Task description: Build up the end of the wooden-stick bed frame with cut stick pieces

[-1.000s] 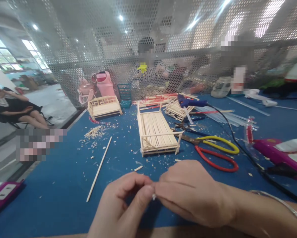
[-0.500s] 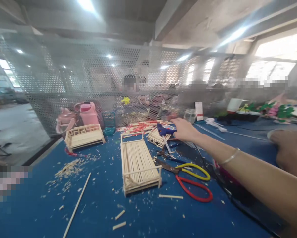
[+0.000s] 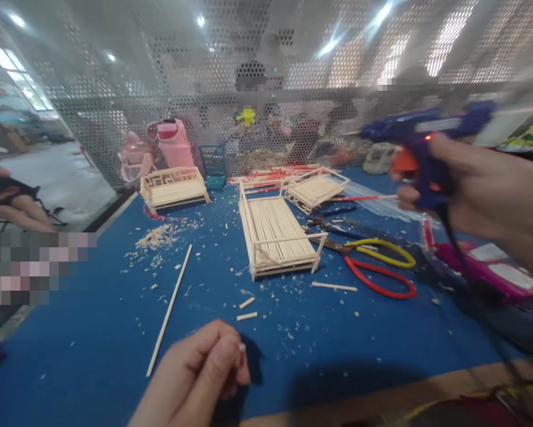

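My right hand point(image 3: 480, 178) is wrapped round the grip of a blue hot glue gun point(image 3: 431, 127), raised at the right with its nozzle to the left and a red light lit. Low in the middle, my left hand point(image 3: 199, 367) is closed in a pinch; a small pale tip of wooden stick point(image 3: 242, 346) shows between thumb and finger, the remainder hidden. Beyond it stands a little bed-like frame of wooden sticks point(image 3: 278, 231). Two short stick pieces point(image 3: 247, 316) lie just ahead of my left hand.
Scissors with red and yellow handles point(image 3: 377, 276) lie right of the frame. Behind are another stick frame point(image 3: 317, 193), a small stick bench point(image 3: 175, 190) and red-tipped sticks point(image 3: 275, 176). A long stick point(image 3: 171, 308) lies left. The gun's cord hangs over a magenta object point(image 3: 493, 273).
The glue gun, lying among the tools under a hand before, is now lifted in my right hand. My left hand has come into view, pinching a small stick. The camera has tilted down.
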Tool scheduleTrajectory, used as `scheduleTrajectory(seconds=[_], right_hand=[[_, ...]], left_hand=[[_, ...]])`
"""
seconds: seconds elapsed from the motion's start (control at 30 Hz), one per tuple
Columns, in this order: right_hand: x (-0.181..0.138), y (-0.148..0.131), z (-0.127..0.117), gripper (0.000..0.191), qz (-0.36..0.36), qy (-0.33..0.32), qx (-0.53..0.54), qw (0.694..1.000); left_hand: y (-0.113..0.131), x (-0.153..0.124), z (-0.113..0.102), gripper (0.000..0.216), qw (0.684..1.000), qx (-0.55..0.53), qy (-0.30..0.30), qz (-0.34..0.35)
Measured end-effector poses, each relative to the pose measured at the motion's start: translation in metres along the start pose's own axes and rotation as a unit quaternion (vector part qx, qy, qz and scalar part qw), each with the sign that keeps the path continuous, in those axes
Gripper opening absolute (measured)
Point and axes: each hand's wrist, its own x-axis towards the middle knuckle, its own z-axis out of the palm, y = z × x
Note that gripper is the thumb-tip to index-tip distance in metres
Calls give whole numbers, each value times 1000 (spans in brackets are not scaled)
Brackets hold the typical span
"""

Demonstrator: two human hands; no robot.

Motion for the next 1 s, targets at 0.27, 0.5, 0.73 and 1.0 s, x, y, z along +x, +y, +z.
scheduleTrajectory(seconds=[0.27,0.5,0.73,1.0], right_hand=[[-147,-8,21,46,261,-225,209,915],[-135,-8,46,52,252,-225,150,929],[-136,-1,53,50,204,-232,174,935],[-131,-7,58,55,156,-233,206,938]], left_hand=[[1,68,-12,34,962,209,16,174],[-15,57,-10,28,959,185,-21,213],[-14,58,-8,30,958,187,-30,216],[-15,57,-7,28,956,192,-19,219]])
